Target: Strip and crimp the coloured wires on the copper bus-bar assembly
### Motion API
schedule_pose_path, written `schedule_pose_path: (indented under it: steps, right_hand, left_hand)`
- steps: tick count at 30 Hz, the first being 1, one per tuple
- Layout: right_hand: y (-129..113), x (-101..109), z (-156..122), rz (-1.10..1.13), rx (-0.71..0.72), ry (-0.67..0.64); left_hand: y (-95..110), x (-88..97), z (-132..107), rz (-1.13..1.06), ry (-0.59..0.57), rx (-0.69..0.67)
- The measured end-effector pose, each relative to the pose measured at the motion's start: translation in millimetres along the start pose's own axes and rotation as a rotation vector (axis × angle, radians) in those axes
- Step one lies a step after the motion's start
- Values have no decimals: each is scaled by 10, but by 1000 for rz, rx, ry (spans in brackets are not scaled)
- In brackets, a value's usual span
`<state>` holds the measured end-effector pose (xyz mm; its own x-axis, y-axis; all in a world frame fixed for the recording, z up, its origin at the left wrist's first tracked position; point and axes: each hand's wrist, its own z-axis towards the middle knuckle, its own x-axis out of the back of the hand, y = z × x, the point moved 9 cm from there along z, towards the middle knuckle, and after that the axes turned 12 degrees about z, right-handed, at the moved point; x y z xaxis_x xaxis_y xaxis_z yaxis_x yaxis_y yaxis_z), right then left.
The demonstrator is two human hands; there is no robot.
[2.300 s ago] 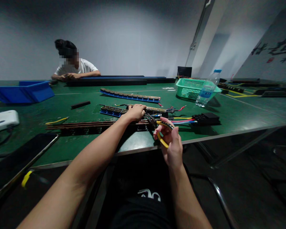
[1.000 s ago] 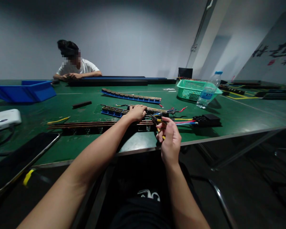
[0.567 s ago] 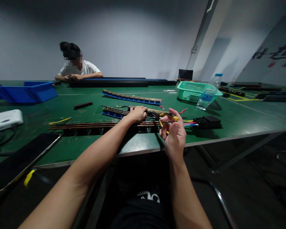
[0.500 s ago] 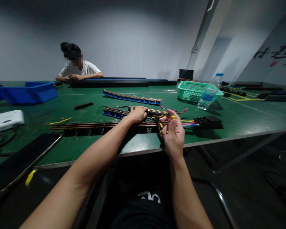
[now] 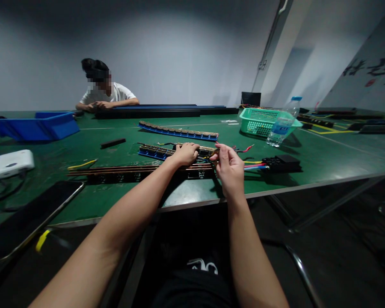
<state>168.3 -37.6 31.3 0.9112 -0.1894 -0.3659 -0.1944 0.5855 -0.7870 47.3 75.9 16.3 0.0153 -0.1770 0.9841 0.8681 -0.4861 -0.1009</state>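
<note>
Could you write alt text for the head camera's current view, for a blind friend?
The wearer's left hand rests on metal-railed strips on a green table; the right hand pinches something mostly hidden close by. Beyond, a person in white leans forward; a bottle stands by a basket.

Black or near-black clothing (image 5: 189, 291) on you, near centre, folds lost in shadow. White loops (image 5: 202, 264) on it; can't tell print from drawstring. Left forearm (image 5: 128, 214), right forearm (image 5: 248, 239) bare.
</note>
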Motion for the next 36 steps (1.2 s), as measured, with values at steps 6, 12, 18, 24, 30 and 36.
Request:
schedule_pose_path:
  steps: [6, 12, 18, 24, 30, 36]
  right_hand:
    - [11, -125, -125, -158, 35, -163]
    - [-24, -182, -201, -282, 77, -280]
    - [-34, -131, -151, -170, 25, -235]
    - [-78, -129, -212, -228, 65, -261]
    - [16, -322, -416, -426, 55, -514]
    - [-107, -19, -348, -215, 108, -232]
  left_hand:
    - [6, 22, -25, 11, -13, 8]
    - [5, 37, -28, 21, -32, 29]
    - [-2, 4, -3, 23, -16, 8]
    - [-11, -45, 19, 36, -40, 0]
    - [-34, -73, 49, 48, -60, 23]
    - [-20, -54, 30, 37, -39, 5]
